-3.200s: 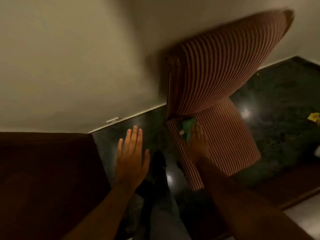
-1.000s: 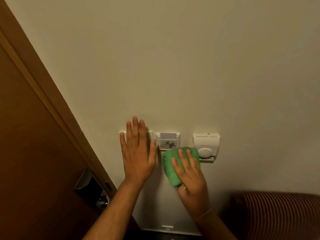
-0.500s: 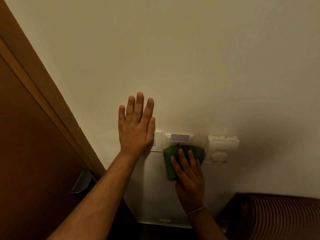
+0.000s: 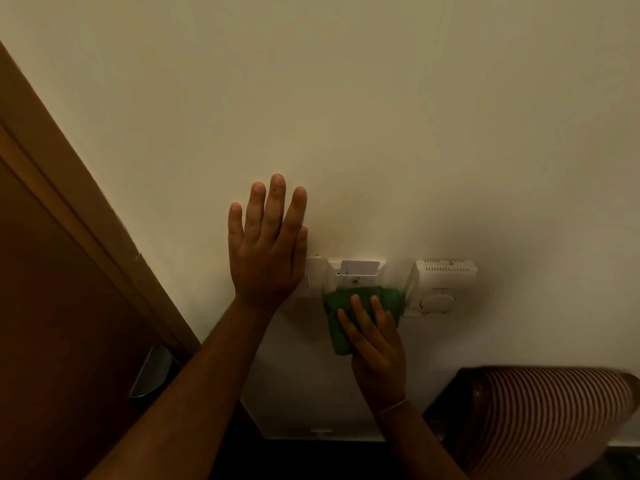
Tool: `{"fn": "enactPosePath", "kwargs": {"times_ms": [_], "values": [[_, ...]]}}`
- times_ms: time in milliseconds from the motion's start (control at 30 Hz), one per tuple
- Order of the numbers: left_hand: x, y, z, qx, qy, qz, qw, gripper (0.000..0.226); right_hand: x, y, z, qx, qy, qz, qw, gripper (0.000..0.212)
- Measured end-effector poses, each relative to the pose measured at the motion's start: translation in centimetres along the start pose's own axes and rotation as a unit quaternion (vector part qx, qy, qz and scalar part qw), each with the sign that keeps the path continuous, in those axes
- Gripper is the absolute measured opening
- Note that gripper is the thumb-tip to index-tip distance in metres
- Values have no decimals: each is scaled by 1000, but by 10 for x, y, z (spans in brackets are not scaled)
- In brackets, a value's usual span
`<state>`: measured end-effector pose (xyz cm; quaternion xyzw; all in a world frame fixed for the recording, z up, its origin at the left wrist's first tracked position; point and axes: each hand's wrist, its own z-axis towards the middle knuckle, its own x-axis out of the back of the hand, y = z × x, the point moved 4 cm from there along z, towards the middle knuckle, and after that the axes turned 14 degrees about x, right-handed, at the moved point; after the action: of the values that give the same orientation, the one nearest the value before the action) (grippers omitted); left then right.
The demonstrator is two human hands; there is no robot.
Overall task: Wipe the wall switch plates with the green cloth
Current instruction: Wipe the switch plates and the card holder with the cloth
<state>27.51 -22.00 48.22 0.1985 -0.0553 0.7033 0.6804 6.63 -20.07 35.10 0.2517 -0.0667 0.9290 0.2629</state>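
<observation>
Three white plates sit in a row on the cream wall. The left switch plate (image 4: 314, 276) is partly hidden behind my left hand (image 4: 266, 251), which lies flat on the wall with its fingers apart and straight. The middle one is a key-card holder (image 4: 358, 273) with a card in its slot. A thermostat (image 4: 441, 285) with a round dial is on the right. My right hand (image 4: 375, 341) presses the folded green cloth (image 4: 341, 317) against the wall just under the card holder, its top edge covering the holder's lower part.
A brown wooden door (image 4: 52, 306) with its frame fills the left side, and a metal door handle (image 4: 152, 370) pokes out near my left forearm. A striped upholstered chair back (image 4: 550, 417) stands at the lower right, close to my right arm.
Since 3.2 s ago my view rose from the floor and chair to the wall plates. In the last second my left hand slid up the wall and the cloth rose onto the card holder's lower part.
</observation>
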Motion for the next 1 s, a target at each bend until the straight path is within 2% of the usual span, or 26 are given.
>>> {"fn": "enactPosePath", "kwargs": {"times_ms": [233, 367, 433, 533, 633, 700, 867, 900, 1000], "values": [[0, -1, -1, 4, -2, -3, 1000, 69, 6, 1, 22, -10, 60, 48, 997, 77], [1, 0, 0, 5, -4, -6, 1000, 68, -2, 0, 8, 0, 27, 13, 1000, 62], [1, 1, 0, 2, -3, -4, 1000, 68, -3, 4, 1, 18, 11, -2, 1000, 61], [2, 1, 0, 1, -3, -2, 1000, 69, -2, 8, 4, 3, 19, 28, 999, 65], [3, 2, 1, 2, -3, -5, 1000, 68, -7, -6, 13, -32, 35, 52, 998, 47], [3, 2, 1, 2, 0, -3, 1000, 68, -14, -18, 22, -37, 31, 55, 997, 45], [2, 2, 0, 1, 8, 6, 1000, 69, -14, -19, 25, 22, -2, 36, 999, 50], [2, 2, 1, 1, 7, 5, 1000, 68, -8, -10, 21, 19, 8, 30, 999, 50], [3, 2, 1, 3, 0, -5, 1000, 68, 8, 11, 8, -55, 58, 29, 996, 71]]}}
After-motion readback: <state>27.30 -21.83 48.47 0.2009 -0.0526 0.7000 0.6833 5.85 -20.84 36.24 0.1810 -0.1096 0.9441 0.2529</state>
